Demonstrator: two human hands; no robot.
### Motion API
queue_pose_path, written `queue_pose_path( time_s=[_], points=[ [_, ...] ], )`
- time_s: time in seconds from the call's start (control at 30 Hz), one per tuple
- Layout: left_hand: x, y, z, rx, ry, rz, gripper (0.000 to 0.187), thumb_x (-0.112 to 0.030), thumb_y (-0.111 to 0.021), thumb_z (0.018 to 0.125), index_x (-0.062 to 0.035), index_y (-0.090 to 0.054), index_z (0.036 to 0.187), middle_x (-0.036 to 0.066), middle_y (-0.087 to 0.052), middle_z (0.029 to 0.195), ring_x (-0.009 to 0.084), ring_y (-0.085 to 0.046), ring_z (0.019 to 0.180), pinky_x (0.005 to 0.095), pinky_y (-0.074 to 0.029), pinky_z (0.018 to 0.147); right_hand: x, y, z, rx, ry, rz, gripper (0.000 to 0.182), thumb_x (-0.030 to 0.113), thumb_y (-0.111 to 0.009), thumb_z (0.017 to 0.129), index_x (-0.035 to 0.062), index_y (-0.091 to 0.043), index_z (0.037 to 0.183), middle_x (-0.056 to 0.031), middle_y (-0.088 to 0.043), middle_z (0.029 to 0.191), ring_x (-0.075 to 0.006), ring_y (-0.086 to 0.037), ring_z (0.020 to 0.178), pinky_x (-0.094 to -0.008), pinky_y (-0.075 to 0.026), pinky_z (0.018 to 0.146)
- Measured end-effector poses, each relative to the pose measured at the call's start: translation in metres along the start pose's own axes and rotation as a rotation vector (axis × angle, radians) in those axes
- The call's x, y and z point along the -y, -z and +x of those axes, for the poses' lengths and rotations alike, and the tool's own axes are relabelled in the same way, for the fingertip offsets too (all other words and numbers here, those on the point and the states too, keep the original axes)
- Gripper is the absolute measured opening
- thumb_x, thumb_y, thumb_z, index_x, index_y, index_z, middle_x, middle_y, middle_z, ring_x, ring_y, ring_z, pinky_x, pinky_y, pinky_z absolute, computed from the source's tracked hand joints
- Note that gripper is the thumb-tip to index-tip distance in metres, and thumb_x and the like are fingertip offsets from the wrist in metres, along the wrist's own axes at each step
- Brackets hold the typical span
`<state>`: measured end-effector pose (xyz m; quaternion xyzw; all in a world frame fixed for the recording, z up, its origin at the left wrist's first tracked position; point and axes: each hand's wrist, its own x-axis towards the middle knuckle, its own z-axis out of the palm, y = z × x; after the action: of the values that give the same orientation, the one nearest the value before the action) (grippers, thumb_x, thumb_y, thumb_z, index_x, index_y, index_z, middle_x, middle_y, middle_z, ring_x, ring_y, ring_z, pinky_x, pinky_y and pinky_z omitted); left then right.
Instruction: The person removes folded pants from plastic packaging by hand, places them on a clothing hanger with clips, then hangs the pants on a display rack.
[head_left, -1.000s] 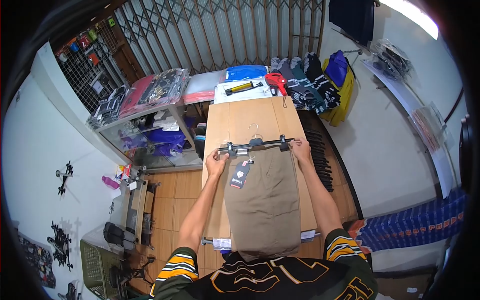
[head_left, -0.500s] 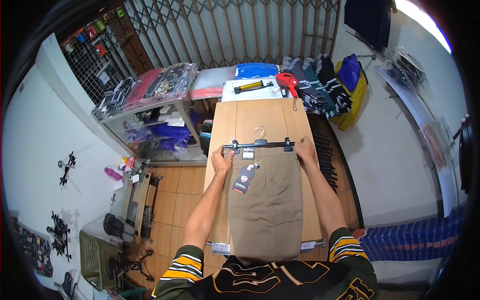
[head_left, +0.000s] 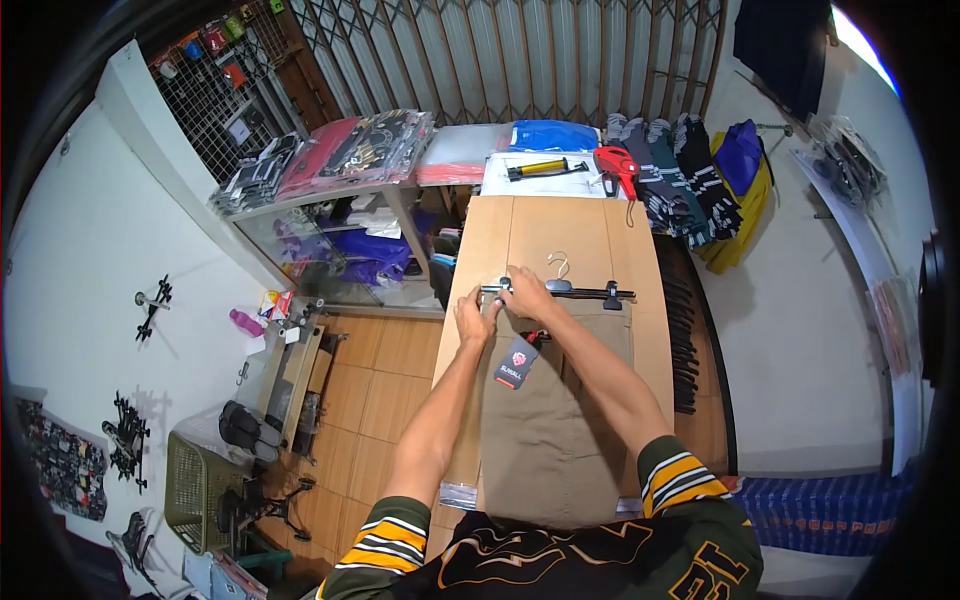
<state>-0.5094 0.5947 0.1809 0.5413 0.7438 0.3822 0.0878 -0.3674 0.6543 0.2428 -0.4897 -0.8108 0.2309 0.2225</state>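
Note:
Folded olive-brown trousers (head_left: 555, 420) lie along the cardboard-topped table, waistband away from me. Across the waistband runs a black clip hanger (head_left: 588, 293) with a metal hook. My right hand (head_left: 530, 296) has reached over to the hanger's left clip and is closed on it. Beside it, my left hand (head_left: 474, 318) pinches the left corner of the waistband, close to the hanger's end. The right clip (head_left: 612, 294) sits at the waistband's other side, with no hand on it. A dark hang tag (head_left: 517, 363) rests on the trousers below my hands.
On the table's far end are a yellow-and-black pump (head_left: 545, 169) and a red handheld tool (head_left: 617, 170). Packed clothes (head_left: 365, 148) top a glass cabinet at the left. Several black hangers (head_left: 681, 330) line the table's right side. A green basket (head_left: 195, 495) stands lower left.
My right hand has left the hanger's right end and crossed to its left clip. My left hand stays near the left corner. The whole view has shifted slightly.

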Motion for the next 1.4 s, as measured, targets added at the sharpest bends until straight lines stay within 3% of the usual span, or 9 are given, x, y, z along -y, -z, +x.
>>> queue_pose_path(
  time_s=[0.17,0.4,0.53,0.63,0.7,1.0,1.07,1.27,1.4],
  points=[
    [0.004,-0.001,0.001,-0.008,0.038,-0.190,0.063,-0.022,-0.085,0.071,-0.0016,-0.057,0.124,0.015,-0.060,0.097,0.0317,-0.057,0.094,0.0427,-0.046,0.087,0.000,-0.004,0.005,0.050,0.013,-0.096,0.049,0.027,-0.071,0.082,-0.0028,-0.053,0.116,-0.0266,-0.058,0.113,-0.0443,-0.056,0.109,-0.0502,-0.047,0.093],
    [0.012,-0.008,0.006,0.058,0.117,-0.354,0.051,-0.017,-0.085,0.070,-0.0009,-0.061,0.111,0.012,-0.064,0.088,0.0254,-0.063,0.081,0.0373,-0.051,0.077,-0.010,0.012,0.018,0.080,0.103,0.028,0.043,0.026,-0.068,0.085,-0.0013,-0.055,0.115,-0.0294,-0.065,0.101,-0.0431,-0.063,0.099,-0.0489,-0.049,0.086],
    [0.008,-0.012,0.012,0.085,0.107,-0.344,0.033,-0.028,-0.075,0.082,-0.0006,-0.069,0.099,0.010,-0.066,0.080,0.0208,-0.062,0.071,0.0347,-0.050,0.071,-0.023,0.002,0.040,-0.042,-0.009,0.224,0.035,0.027,-0.060,0.090,-0.0024,-0.066,0.108,-0.0252,-0.069,0.091,-0.0369,-0.068,0.089,-0.0439,-0.051,0.081],
    [0.012,-0.014,0.017,0.101,0.151,-0.617,0.029,-0.029,-0.068,0.090,-0.0014,-0.068,0.098,0.008,-0.066,0.077,0.0170,-0.060,0.069,0.0316,-0.049,0.069,-0.025,0.005,0.046,-0.057,-0.099,0.345,0.031,0.027,-0.063,0.090,-0.0015,-0.071,0.101,-0.0199,-0.071,0.087,-0.0267,-0.070,0.081,-0.0382,-0.052,0.075],
    [0.016,-0.016,0.020,0.142,0.179,-0.624,0.024,-0.026,-0.062,0.095,-0.0021,-0.067,0.094,0.005,-0.066,0.075,0.0127,-0.059,0.071,0.0293,-0.048,0.069,-0.026,0.006,0.048,-0.125,-0.101,0.376,0.030,0.028,-0.064,0.088,0.0010,-0.072,0.098,-0.0192,-0.071,0.086,-0.0295,-0.070,0.082,-0.0392,-0.052,0.075],
    [0.009,-0.005,0.018,0.158,0.176,-0.734,0.023,-0.022,-0.060,0.097,-0.0004,-0.066,0.091,0.003,-0.066,0.080,0.0100,-0.058,0.076,0.0257,-0.047,0.072,-0.024,0.001,0.046,-0.178,-0.171,0.422,0.025,0.026,-0.069,0.083,0.0041,-0.074,0.093,-0.0168,-0.072,0.085,-0.0282,-0.070,0.081,-0.0383,-0.053,0.075],
    [0.006,-0.002,0.017,0.161,0.182,-0.743,0.023,-0.022,-0.060,0.097,-0.0004,-0.066,0.091,0.003,-0.066,0.080,0.0098,-0.058,0.076,0.0256,-0.046,0.071,-0.028,-0.005,0.043,-0.154,-0.110,0.408,0.025,0.026,-0.070,0.086,0.0024,-0.072,0.096,-0.0136,-0.071,0.080,-0.0201,-0.066,0.072,-0.0349,-0.052,0.068],
    [0.003,0.001,0.016,0.149,0.174,-0.708,0.022,-0.021,-0.061,0.096,-0.0004,-0.067,0.091,0.002,-0.065,0.077,0.0093,-0.057,0.072,0.0262,-0.046,0.067,-0.022,-0.013,0.029,-0.116,-0.076,0.322,0.028,0.028,-0.066,0.086,0.0016,-0.072,0.095,-0.0179,-0.071,0.089,-0.0303,-0.069,0.083,-0.0387,-0.052,0.077],
    [0.010,-0.001,0.015,0.106,0.126,-0.582,0.021,-0.020,-0.062,0.095,-0.0001,-0.068,0.091,0.003,-0.065,0.075,0.0098,-0.057,0.070,0.0267,-0.046,0.064,-0.014,-0.010,0.018,-0.141,-0.006,0.251,0.032,0.024,-0.064,0.087,0.0009,-0.067,0.108,-0.0188,-0.071,0.095,-0.0355,-0.068,0.090,-0.0415,-0.052,0.081]
  ],
)
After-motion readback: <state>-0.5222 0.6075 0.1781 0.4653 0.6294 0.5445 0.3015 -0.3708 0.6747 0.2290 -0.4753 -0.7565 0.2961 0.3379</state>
